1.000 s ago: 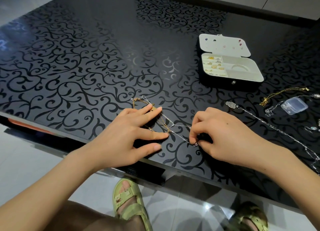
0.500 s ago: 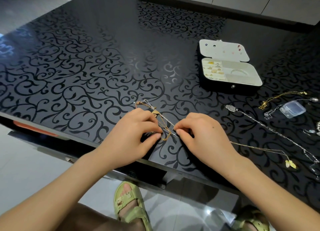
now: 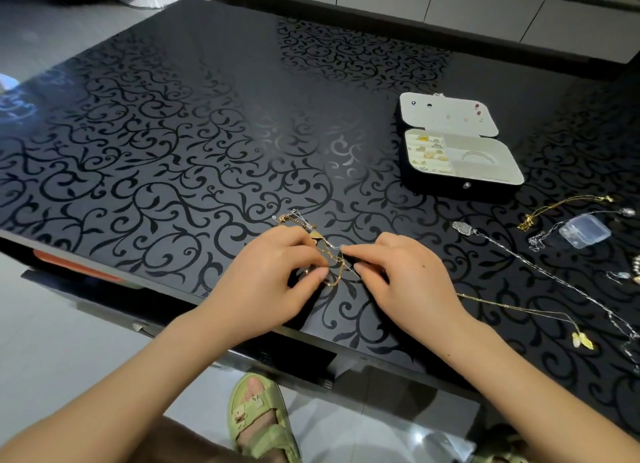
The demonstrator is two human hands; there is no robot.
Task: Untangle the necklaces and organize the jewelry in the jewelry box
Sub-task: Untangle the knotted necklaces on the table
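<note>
A tangle of thin gold and silver necklaces [image 3: 330, 254] lies on the black patterned table [image 3: 173, 143] near its front edge. My left hand [image 3: 273, 282] pinches the chains from the left with curled fingers. My right hand [image 3: 401, 282] pinches them from the right, fingertips almost meeting the left ones. Part of the tangle trails out beyond my left hand, up and to the left. The open jewelry box [image 3: 460, 171], white inside and dark outside, stands at the right rear with small earrings and a ring in its compartments.
To the right lie a long silver chain [image 3: 540, 272], a gold necklace with a leaf pendant [image 3: 581, 339], another gold chain [image 3: 561, 206], a small clear plastic case [image 3: 585, 230] and more small pieces at the right edge. White cabinets stand behind the table.
My left hand went from flat on the chains to pinching them. My right hand moved left to meet it at the tangle. A gold necklace to the right is now uncovered.
</note>
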